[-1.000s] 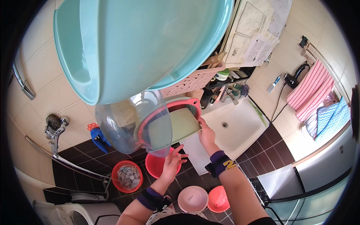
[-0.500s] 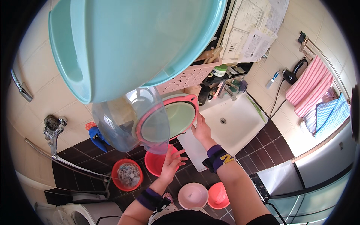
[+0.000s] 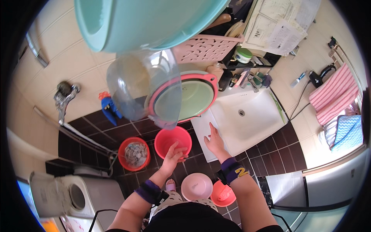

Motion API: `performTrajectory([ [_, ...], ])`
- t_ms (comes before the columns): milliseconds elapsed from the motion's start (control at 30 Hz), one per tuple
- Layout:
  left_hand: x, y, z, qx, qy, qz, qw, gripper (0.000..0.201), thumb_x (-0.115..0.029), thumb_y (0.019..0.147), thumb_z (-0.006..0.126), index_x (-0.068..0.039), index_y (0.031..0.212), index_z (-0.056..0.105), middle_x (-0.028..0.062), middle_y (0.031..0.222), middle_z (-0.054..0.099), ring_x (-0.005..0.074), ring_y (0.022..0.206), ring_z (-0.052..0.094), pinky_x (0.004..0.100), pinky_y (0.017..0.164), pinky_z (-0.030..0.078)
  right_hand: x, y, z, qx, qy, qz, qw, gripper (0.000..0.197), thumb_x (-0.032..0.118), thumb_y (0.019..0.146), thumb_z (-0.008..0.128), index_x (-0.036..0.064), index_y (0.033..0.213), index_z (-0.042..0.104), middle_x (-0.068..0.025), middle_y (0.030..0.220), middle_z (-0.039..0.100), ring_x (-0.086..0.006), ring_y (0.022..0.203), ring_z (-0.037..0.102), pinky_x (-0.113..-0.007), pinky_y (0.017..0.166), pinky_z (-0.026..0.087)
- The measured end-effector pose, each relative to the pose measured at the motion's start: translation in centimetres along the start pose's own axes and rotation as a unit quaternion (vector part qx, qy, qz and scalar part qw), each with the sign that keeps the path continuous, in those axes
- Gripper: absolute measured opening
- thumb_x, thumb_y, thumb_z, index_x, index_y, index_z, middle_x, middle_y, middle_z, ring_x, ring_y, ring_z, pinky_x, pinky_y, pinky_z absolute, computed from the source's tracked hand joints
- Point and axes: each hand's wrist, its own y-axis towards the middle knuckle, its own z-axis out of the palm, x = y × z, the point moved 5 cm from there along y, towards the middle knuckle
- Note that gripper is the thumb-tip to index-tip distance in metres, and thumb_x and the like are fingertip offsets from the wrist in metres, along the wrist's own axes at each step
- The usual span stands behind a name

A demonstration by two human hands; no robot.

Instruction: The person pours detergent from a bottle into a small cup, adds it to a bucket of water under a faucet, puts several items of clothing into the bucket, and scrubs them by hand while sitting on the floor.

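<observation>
My left hand [image 3: 172, 157] is in front of the pinkish-red bucket [image 3: 162, 141], its fingers spread and nothing in them. My right hand [image 3: 215, 143] is beside the white sink [image 3: 253, 127], fingers stretched out and holding nothing. Beyond both hands, a pale green basin [image 3: 193, 96] with a pink rim leans on its side against the left side of the sink. A clear plastic tub [image 3: 129, 83] covers part of its left edge. Above hangs a large turquoise tub [image 3: 154, 23], cut off by the upper edge.
On the floor are a red basin [image 3: 123, 159] with wet cloth in it, a pale pink basin [image 3: 196, 187] and a coral basin [image 3: 226, 199]. A washing machine [image 3: 104, 193] is at lower left. A pink basket [image 3: 201, 48] stands by the shelf, and a faucet [image 3: 66, 98] is on the left wall.
My right hand has come away from the pink-rimmed basin's edge and lowered toward me. The basin now leans unheld. My left hand stays near the bucket, and the whole view has shifted.
</observation>
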Motion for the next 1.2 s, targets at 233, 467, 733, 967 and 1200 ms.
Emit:
performTrajectory([
  [233,4.0,-7.0,-0.2,-0.121,0.019,-0.019,0.992,0.056,-0.01,0.093,0.045,-0.008,0.142,0.019,0.0145,0.124,0.053,0.0224,0.096,0.061,0.0322,0.081,0.049,-2.4,-6.0,1.1,0.065,0.027,-0.052,0.996,0.069,0.017,0.081,0.06,0.0118,0.14,0.025,-0.0159,0.126,0.045,-0.0233,0.092,0.062,-0.038,0.077,0.051],
  [467,10.4,-17.9,-1.9,-0.28,-0.018,-0.021,0.959,0.052,-0.007,0.091,0.045,-0.007,0.139,0.026,0.0152,0.119,0.055,0.0241,0.09,0.063,0.0321,0.075,0.051,-3.5,-12.1,4.6,0.14,0.052,-0.117,0.982,0.066,0.018,0.081,0.062,0.0111,0.137,0.028,-0.0145,0.127,0.044,-0.0271,0.089,0.063,-0.04,0.075,0.052],
  [733,15.4,-35.1,-6.0,-0.459,-0.073,0.015,0.885,0.051,-0.006,0.089,0.045,-0.006,0.137,0.029,0.0127,0.115,0.058,0.0213,0.085,0.065,0.0316,0.073,0.052,-0.2,-21.3,15.1,0.294,0.041,-0.175,0.939,0.06,0.02,0.08,0.063,0.0101,0.133,0.037,-0.0169,0.126,0.047,-0.0236,0.085,0.064,-0.037,0.077,0.052],
  [967,21.0,-50.9,-9.4,-0.595,-0.14,0.018,0.792,0.05,-0.007,0.091,0.045,-0.006,0.137,0.027,0.0118,0.113,0.058,0.0185,0.08,0.064,0.0295,0.069,0.052,9.2,-31.3,21.9,0.41,0.034,-0.253,0.876,0.053,0.02,0.081,0.063,0.0076,0.129,0.044,-0.0158,0.125,0.049,-0.0214,0.085,0.065,-0.033,0.08,0.051],
  [1200,28.9,-64.1,-11.3,-0.672,-0.215,0.004,0.709,0.046,-0.005,0.092,0.039,-0.005,0.137,0.026,0.0127,0.113,0.057,0.0174,0.077,0.063,0.0273,0.064,0.052,15.6,-41.6,28.5,0.493,-0.045,-0.29,0.819,0.048,0.022,0.08,0.062,0.0073,0.124,0.05,-0.0123,0.125,0.051,-0.0225,0.087,0.064,-0.034,0.083,0.05],
])
